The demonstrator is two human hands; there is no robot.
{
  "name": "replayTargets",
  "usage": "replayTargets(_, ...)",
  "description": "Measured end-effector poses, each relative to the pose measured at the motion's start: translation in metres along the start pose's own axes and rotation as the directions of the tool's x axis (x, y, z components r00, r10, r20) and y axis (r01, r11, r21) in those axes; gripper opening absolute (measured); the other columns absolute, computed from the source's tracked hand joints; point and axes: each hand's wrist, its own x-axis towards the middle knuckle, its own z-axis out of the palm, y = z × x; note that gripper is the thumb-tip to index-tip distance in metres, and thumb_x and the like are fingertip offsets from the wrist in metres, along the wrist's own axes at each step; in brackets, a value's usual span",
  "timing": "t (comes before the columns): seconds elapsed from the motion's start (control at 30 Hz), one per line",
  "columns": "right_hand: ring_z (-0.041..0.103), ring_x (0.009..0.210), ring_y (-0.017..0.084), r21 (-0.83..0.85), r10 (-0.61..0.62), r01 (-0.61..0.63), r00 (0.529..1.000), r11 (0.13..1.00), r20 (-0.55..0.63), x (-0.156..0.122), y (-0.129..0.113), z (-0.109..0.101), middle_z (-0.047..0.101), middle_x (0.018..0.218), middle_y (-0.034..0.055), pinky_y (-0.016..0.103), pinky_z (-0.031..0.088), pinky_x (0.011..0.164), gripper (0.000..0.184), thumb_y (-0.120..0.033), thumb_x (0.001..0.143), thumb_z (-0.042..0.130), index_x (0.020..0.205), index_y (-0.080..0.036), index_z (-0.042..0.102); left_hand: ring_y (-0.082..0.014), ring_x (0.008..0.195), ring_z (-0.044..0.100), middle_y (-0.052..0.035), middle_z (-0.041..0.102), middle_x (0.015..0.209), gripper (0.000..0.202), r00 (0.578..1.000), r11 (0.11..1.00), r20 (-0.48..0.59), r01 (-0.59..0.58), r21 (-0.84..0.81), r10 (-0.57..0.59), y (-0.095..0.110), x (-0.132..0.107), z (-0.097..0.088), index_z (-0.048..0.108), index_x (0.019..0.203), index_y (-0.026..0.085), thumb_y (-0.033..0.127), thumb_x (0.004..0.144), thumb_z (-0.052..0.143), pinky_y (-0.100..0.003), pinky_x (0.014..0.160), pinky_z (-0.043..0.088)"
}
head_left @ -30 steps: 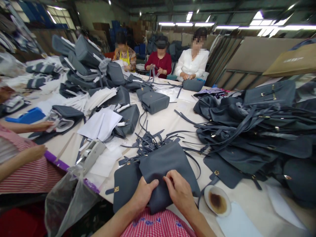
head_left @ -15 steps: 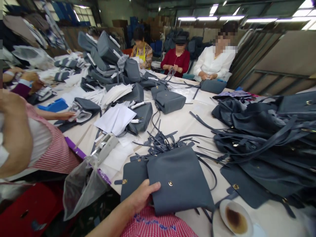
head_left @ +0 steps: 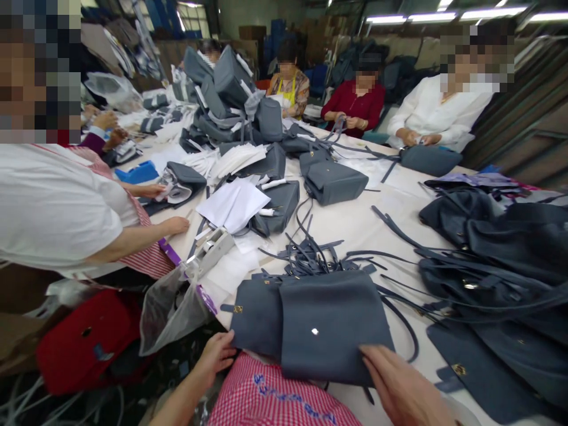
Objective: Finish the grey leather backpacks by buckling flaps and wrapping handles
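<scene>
A blue-grey flap bag (head_left: 335, 322) lies at the table's near edge, against my red-checked apron (head_left: 284, 393). Its front bears a small round metal snap. The flap (head_left: 256, 319), with a gold clasp and a short tab, is spread out to the left. My left hand (head_left: 216, 355) is at the flap's lower left corner, fingers slightly apart, fingertips at its edge. Over the bag's lower right corner my right hand (head_left: 393, 376) is closed, fingers on the front; its thumb is hidden. Thin dark straps (head_left: 310, 254) lie tangled just behind the bag.
More dark bags (head_left: 492, 284) are heaped on the right, straps trailing. Stuffed bags (head_left: 231, 77) and white paper (head_left: 233, 204) pile up mid-table. A co-worker's arm (head_left: 146, 236) reaches in from the left; others sit opposite. A clear plastic bag (head_left: 171, 313) hangs off the edge.
My left hand has let go of the bag's lower left part and moved left to the flap corner. My right hand has come in at the right corner. The view has turned left.
</scene>
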Motion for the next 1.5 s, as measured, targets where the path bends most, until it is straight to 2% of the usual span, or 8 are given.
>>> replayTargets(0.27,0.039,0.135,0.034,-0.264,-0.297,0.342,0.934,0.902,0.198,0.159,-0.087,0.009,0.049,0.142,0.0181,0.050,0.030,0.109,0.069,-0.024,0.077,0.068,0.140,-0.016,0.042,-0.0171,0.059,0.066,-0.0048,0.068,0.069,0.028,0.998,0.954,0.008,0.065,-0.292,-0.065,-0.009,-0.001,0.017,0.052,0.082,0.019,0.031,0.071,0.076,-0.029,0.065,0.051)
replayTargets(0.47,0.071,0.085,0.024,-0.331,-0.196,0.298,0.931,0.895,0.307,0.180,-0.074,0.031,0.076,0.094,0.0102,0.031,0.047,0.072,0.021,-0.014,0.082,0.061,0.103,-0.019,0.064,-0.0190,0.062,0.067,-0.0070,0.071,0.074,0.028,1.000,0.901,0.015,0.001,-0.435,0.006,-0.002,-0.015,0.028,0.061,0.089,0.016,0.022,0.067,0.077,-0.030,0.063,0.052)
replayTargets(0.63,0.071,0.080,0.023,-0.388,-0.116,0.161,0.984,0.908,0.139,0.173,-0.067,-0.018,0.075,0.091,0.0093,0.027,0.041,0.060,0.012,-0.018,0.090,0.050,0.097,-0.020,0.059,-0.0228,0.077,0.069,-0.0069,0.074,0.081,0.038,0.967,0.864,0.036,-0.210,-0.457,0.254,0.064,-0.023,0.038,0.067,0.096,0.015,0.027,0.061,0.080,-0.032,0.074,0.052)
replayTargets(0.73,0.070,0.075,0.025,-0.377,-0.044,0.029,0.999,0.926,-0.030,0.155,-0.068,-0.066,0.074,0.084,0.0086,0.028,0.038,0.057,0.013,-0.024,0.092,0.045,0.097,-0.021,0.057,-0.0234,0.080,0.067,-0.0055,0.073,0.082,0.043,0.800,0.739,0.057,-0.522,-0.426,0.597,0.142,-0.045,0.044,0.069,0.099,0.013,0.034,0.063,0.079,-0.037,0.082,0.051)
replayTargets(0.83,0.068,0.066,0.024,-0.245,0.016,-0.076,0.971,0.967,-0.240,0.122,-0.074,-0.094,0.069,0.070,0.0044,0.029,0.036,0.055,0.010,-0.027,0.090,0.046,0.089,-0.023,0.055,-0.0186,0.081,0.061,-0.0008,0.067,0.079,0.023,0.498,0.501,0.090,-0.814,-0.294,0.863,0.214,-0.089,0.054,0.070,0.088,0.016,0.032,0.072,0.072,-0.033,0.085,0.047)
replayTargets(1.0,0.064,0.056,0.022,0.042,0.167,-0.163,0.917,0.986,-0.361,0.070,-0.073,-0.051,0.067,0.062,0.0030,0.028,0.040,0.051,0.018,-0.033,0.089,0.043,0.091,-0.022,0.056,-0.0173,0.083,0.054,-0.0017,0.059,0.085,0.012,0.061,0.085,0.253,-0.993,-0.087,0.966,0.246,-0.143,0.087,0.072,0.085,0.020,0.024,0.081,0.062,-0.028,0.079,0.043)
replayTargets(1.2,0.071,0.072,0.024,0.084,0.300,-0.290,0.888,0.953,-0.349,0.028,-0.055,0.024,0.075,0.081,0.0087,0.029,0.048,0.061,0.027,-0.025,0.084,0.046,0.106,-0.018,0.060,-0.0183,0.086,0.055,-0.0019,0.058,0.086,0.015,0.146,0.175,0.422,-0.984,-0.030,0.895,0.188,-0.126,0.126,0.071,0.085,0.022,0.021,0.083,0.056,-0.030,0.082,0.041)
replayTargets(1.5,0.065,0.069,0.023,0.292,0.384,-0.272,0.801,0.917,-0.459,0.048,-0.064,-0.036,0.068,0.081,0.0047,0.031,0.045,0.057,0.037,-0.053,0.081,0.056,0.102,-0.022,0.060,-0.0188,0.090,0.055,-0.0026,0.057,0.091,0.015,0.189,0.244,0.418,-0.966,-0.082,0.889,0.163,-0.142,0.101,0.073,0.089,0.023,0.024,0.085,0.058,-0.029,0.083,0.041)
